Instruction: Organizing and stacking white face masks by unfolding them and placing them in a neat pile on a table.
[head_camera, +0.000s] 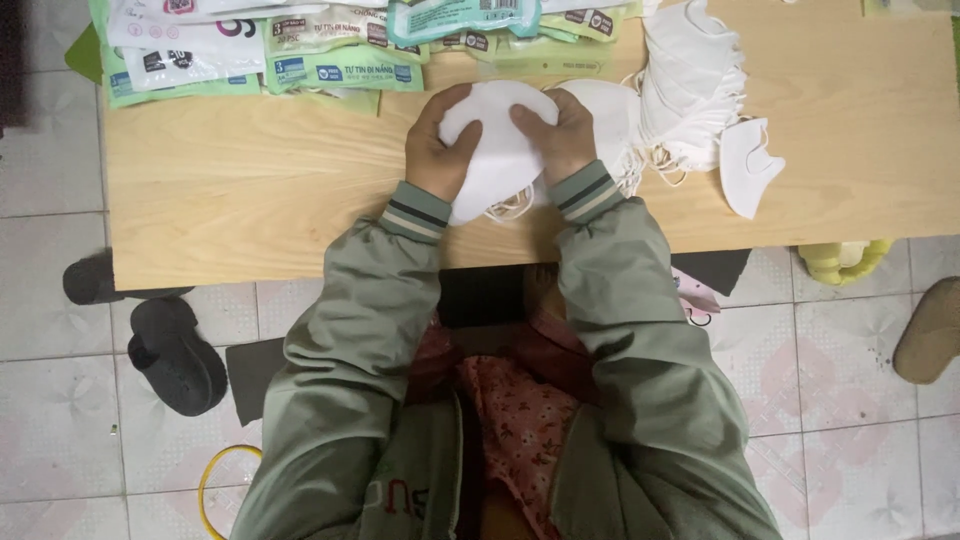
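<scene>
Both hands clamped on a stack of white masks (497, 140) at the near middle of the wooden table (250, 190): left hand (438, 150), right hand (560, 135). Best to keep edges squared and ear loops tucked, thumbs pressing evenly.

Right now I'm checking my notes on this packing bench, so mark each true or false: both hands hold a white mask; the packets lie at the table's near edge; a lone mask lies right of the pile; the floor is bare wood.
1. Both hands, left hand and right hand, hold the white folded fabric mask: true.
2. The green-and-white flat plastic packets lie at the near edge: false, they lie along the far edge of the pale wooden table.
3. A single white mask lies right of the pile of white masks: true.
4. The floor is bare wood: false, pale patterned tiles.
</scene>
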